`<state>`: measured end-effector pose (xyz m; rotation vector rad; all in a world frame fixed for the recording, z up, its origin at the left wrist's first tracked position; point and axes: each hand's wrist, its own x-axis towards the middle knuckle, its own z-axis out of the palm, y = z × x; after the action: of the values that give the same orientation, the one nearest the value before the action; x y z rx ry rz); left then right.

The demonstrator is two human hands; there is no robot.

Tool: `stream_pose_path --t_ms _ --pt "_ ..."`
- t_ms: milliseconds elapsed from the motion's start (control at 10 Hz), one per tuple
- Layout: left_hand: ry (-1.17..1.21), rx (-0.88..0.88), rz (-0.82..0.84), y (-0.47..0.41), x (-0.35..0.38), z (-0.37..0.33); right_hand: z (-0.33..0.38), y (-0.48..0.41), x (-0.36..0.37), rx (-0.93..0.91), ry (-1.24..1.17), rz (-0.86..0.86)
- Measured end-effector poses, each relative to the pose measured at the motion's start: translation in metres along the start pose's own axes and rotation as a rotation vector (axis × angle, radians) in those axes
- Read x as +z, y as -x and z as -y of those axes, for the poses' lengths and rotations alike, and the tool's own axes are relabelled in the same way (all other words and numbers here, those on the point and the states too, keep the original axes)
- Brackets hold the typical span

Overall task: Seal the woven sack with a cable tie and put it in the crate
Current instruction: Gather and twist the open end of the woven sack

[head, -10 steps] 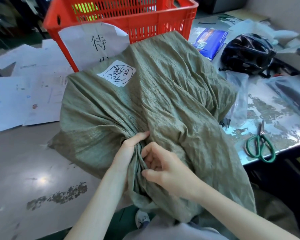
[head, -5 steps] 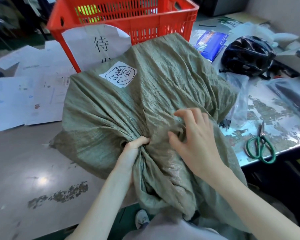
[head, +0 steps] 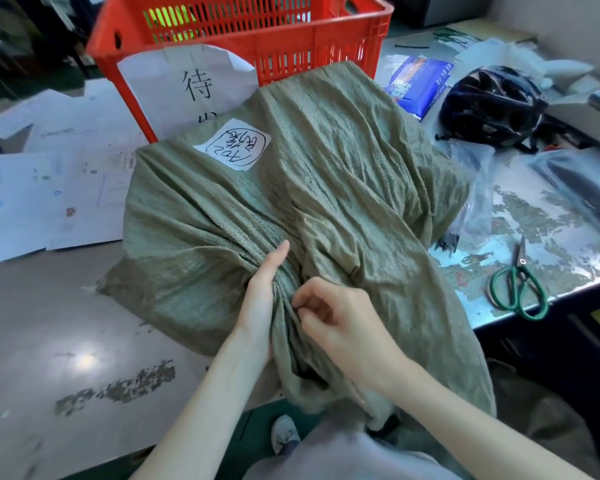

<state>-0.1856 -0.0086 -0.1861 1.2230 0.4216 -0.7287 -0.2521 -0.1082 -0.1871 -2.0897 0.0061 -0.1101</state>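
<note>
A bulky olive-green woven sack [head: 326,174] with a white handwritten label lies on the table, its loose mouth hanging over the near edge. My left hand [head: 262,299] grips the gathered neck of the sack, thumb pointing up. My right hand [head: 347,323] is beside it, fingers curled and pinching folds of the fabric at the neck. Behind the sack stands the red plastic crate [head: 291,39] with a paper sign taped to its front. A clear bag of black cable ties [head: 465,216] lies just right of the sack.
Green-handled scissors [head: 518,282] lie near the table's right front edge. A black bicycle helmet [head: 492,105], a blue packet [head: 418,81] and plastic bags sit at the back right. White papers [head: 49,188] are spread at the left.
My right hand came back from the right side of the sack to the neck, drawing more fabric into the bunch. My left hand kept its grip on the neck.
</note>
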Motion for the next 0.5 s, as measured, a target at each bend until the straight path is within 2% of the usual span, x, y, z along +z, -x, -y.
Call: stream_pose_path --t_ms 100,200,300,400,500 --pt "0.069 -0.001 0.186 -0.008 -0.004 0.0 -0.003 -0.003 -0.01 0.004 0.006 0.047" --pt "0.138 0.019 0.285 -0.014 -0.002 0.002 0.0 0.001 -0.015 -0.051 0.019 -0.029" --pt "0.143 0.015 0.288 -0.017 0.002 0.006 0.002 0.003 -0.023 -0.144 0.113 -0.349" --pt "0.179 0.018 0.3 -0.019 0.005 0.008 -0.006 -0.002 -0.028 -0.098 0.256 -0.464" --pt "0.19 0.021 0.339 -0.022 0.007 0.009 -0.014 -0.004 -0.024 0.021 0.274 -0.345"
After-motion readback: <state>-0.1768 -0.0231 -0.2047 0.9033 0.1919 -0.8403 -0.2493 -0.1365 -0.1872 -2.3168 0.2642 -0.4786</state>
